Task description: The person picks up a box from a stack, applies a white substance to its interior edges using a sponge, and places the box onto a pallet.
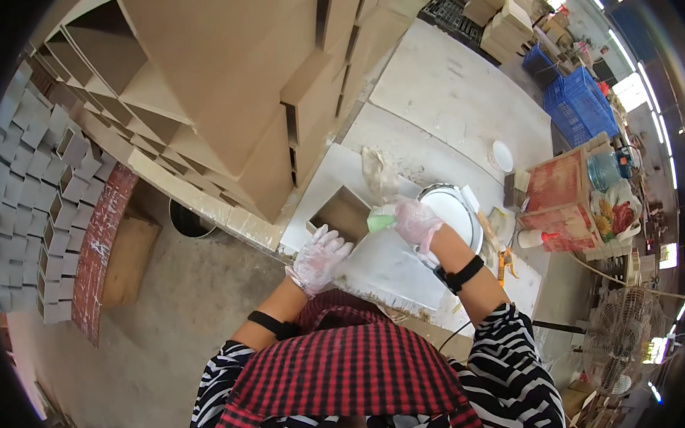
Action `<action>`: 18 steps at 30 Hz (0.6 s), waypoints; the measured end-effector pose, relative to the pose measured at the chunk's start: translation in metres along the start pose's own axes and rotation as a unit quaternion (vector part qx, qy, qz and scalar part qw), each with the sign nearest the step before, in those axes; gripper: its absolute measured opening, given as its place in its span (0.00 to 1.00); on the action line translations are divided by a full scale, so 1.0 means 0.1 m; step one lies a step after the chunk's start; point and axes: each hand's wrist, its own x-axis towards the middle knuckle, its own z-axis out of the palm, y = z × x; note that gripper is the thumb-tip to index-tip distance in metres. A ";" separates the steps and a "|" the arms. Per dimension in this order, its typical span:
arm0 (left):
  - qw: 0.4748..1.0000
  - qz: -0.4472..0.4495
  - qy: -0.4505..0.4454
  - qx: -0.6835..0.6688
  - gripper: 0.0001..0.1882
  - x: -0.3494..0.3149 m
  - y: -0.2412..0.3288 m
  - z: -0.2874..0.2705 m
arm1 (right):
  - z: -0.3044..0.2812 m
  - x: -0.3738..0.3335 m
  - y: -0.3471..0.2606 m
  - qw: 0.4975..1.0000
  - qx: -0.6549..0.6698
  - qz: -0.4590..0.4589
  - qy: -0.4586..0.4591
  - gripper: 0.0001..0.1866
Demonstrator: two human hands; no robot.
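Note:
An open, empty-looking rectangular cardboard box (pixel 341 214) lies on the white-smeared worktop. My left hand (pixel 321 261), in a whitish smeared glove, rests at the box's near left corner with its fingers stretched out and apart. My right hand (pixel 418 222), gloved the same way, is closed on a small pale green piece (pixel 382 218) beside the box's right side. Its exact kind is not clear. Behind that hand stands a round tub (pixel 459 214) of white matter, partly hidden by it. A crumpled whitish cloth or bag (pixel 379 173) lies beyond the box.
Large stacked cardboard boxes (pixel 233 76) rise at the left of the worktop. A white bowl (pixel 502 156), an orange-handled tool (pixel 504 263) and a red crate-like stand (pixel 558 196) are on the right. A fan (pixel 623 337) stands at the lower right. Blue crates (pixel 580 106) sit further back.

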 end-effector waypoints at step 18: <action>0.999 0.036 0.015 -0.012 0.24 0.03 -0.01 -0.05 | 0.44 -0.18 -0.19 0.969 0.095 0.096 0.206 0.19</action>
